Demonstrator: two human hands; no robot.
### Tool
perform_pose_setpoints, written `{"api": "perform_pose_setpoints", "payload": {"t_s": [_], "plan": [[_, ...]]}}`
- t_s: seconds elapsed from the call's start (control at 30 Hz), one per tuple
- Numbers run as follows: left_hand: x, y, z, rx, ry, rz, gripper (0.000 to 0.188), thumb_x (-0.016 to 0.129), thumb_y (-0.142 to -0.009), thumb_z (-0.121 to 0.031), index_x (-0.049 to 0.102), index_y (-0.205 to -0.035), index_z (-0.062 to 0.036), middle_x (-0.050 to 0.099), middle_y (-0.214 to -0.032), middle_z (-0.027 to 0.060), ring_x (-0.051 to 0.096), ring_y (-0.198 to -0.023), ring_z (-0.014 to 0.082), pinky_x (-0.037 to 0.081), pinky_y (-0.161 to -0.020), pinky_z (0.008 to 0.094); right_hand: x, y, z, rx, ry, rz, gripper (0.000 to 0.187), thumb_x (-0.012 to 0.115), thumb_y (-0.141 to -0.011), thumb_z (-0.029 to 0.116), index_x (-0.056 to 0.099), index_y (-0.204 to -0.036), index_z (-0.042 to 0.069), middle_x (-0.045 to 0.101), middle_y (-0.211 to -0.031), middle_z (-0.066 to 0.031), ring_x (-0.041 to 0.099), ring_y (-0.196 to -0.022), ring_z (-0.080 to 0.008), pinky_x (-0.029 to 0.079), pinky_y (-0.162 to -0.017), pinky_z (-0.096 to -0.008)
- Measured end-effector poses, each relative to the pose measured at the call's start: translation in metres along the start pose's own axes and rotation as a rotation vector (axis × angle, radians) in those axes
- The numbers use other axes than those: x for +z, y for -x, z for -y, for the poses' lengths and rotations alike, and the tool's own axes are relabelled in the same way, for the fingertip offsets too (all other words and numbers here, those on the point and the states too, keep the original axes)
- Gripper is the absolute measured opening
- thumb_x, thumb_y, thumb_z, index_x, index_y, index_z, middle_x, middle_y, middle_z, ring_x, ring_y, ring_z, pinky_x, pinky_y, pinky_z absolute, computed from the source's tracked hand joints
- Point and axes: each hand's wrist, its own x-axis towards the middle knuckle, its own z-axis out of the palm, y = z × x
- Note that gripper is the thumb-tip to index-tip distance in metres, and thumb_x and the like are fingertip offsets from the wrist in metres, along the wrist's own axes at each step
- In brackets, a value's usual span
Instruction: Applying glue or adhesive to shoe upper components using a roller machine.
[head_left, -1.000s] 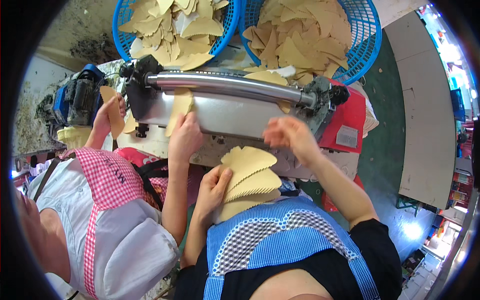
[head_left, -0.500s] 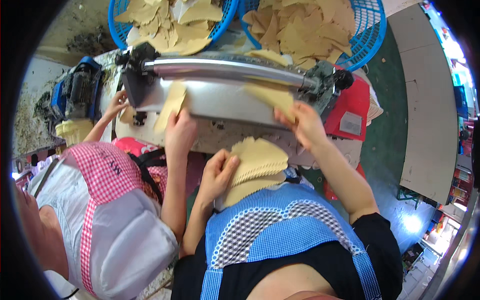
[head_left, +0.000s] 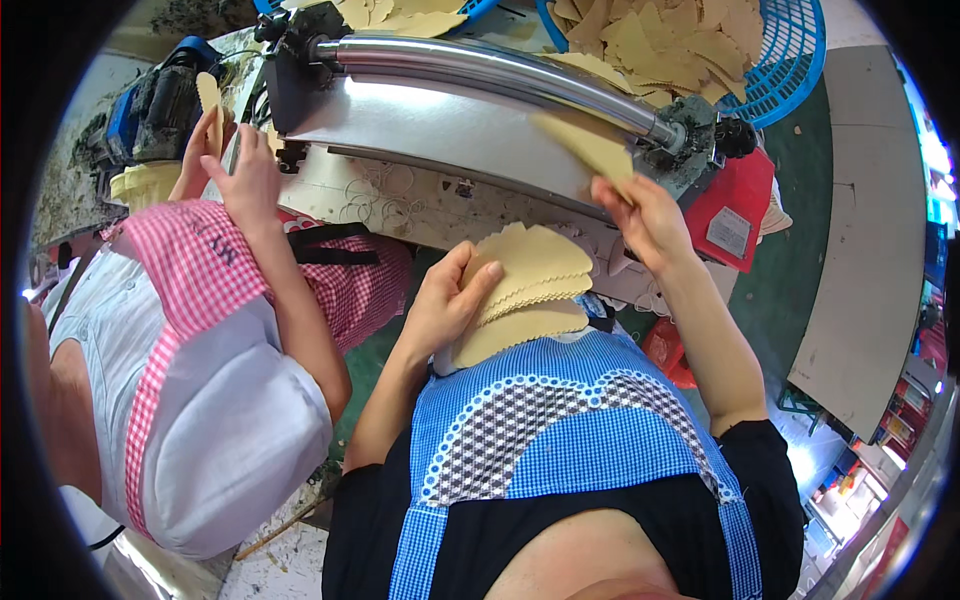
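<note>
My left hand point(head_left: 447, 303) is closed on a stack of tan sheet pieces point(head_left: 535, 262) with zigzag edges, held in front of my blue checked apron point(head_left: 590, 445). Its thumb presses on the top piece. My right hand point(head_left: 648, 222) pinches a single tan piece point(head_left: 592, 147), slightly blurred, over the right end of a sloping metal plate point(head_left: 420, 125). The far end of that piece lies close to the long steel roller point(head_left: 500, 75); whether they touch I cannot tell.
A co-worker at my left has hands point(head_left: 250, 185) by a tan piece point(head_left: 209, 95). Blue baskets, including the right one point(head_left: 790, 75), stand behind the roller with tan pieces inside. A red box point(head_left: 728, 215) sits right of the machine. A long table point(head_left: 850, 250) runs along the right.
The co-worker's nearer hand has moved left, away from the plate. My right hand still holds a piece by the roller. The whole view has shifted, with the machine now higher in it.
</note>
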Motion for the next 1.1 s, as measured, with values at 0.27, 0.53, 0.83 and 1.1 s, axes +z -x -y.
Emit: {"api": "perform_pose_setpoints", "payload": {"t_s": [0.27,0.53,0.83,1.1], "plan": [[0.004,-0.003,-0.011,-0.039,0.097,0.012,0.030,0.060,-0.090,-0.028,0.057,-0.099,0.0011,0.058,-0.076,0.0001,0.049,-0.070,0.0042,0.042,-0.059,0.0222,0.024,0.028,-0.016,-0.266,0.754,0.282,0.018,0.056,-0.091,0.019,0.061,-0.096,0.002,0.059,-0.077,0.0004,0.053,-0.066,-0.0036,0.042,-0.059,-0.0158],[0.005,-0.003,-0.016,-0.011,0.148,-0.028,0.028,0.058,-0.092,-0.025,0.058,-0.099,0.0020,0.059,-0.077,0.0011,0.050,-0.071,0.0040,0.043,-0.061,0.0218,0.008,-0.015,0.002,-0.071,-0.127,-0.083,0.020,0.050,-0.094,0.017,0.059,-0.100,0.000,0.063,-0.091,-0.0098,0.061,-0.079,-0.0110,0.047,-0.066,-0.0163],[0.003,0.000,-0.012,0.093,0.053,-0.056,0.025,0.060,-0.089,-0.025,0.054,-0.088,-0.0004,0.054,-0.068,0.0020,0.051,-0.068,0.0065,0.042,-0.058,0.0232,-0.016,0.013,-0.004,0.094,0.421,0.089,0.021,0.050,-0.093,0.015,0.058,-0.104,0.000,0.064,-0.081,-0.0076,0.060,-0.074,-0.0107,0.045,-0.063,-0.0169],[0.005,-0.009,-0.022,-0.124,0.141,-0.030,0.028,0.059,-0.091,-0.024,0.053,-0.078,0.0004,0.056,-0.071,-0.0008,0.053,-0.070,0.0068,0.044,-0.062,0.0222,0.027,0.011,-0.010,-0.153,0.550,0.266,0.020,0.055,-0.089,0.015,0.057,-0.104,0.001,0.063,-0.092,-0.0077,0.060,-0.083,-0.0135,0.049,-0.070,-0.0228]]}}
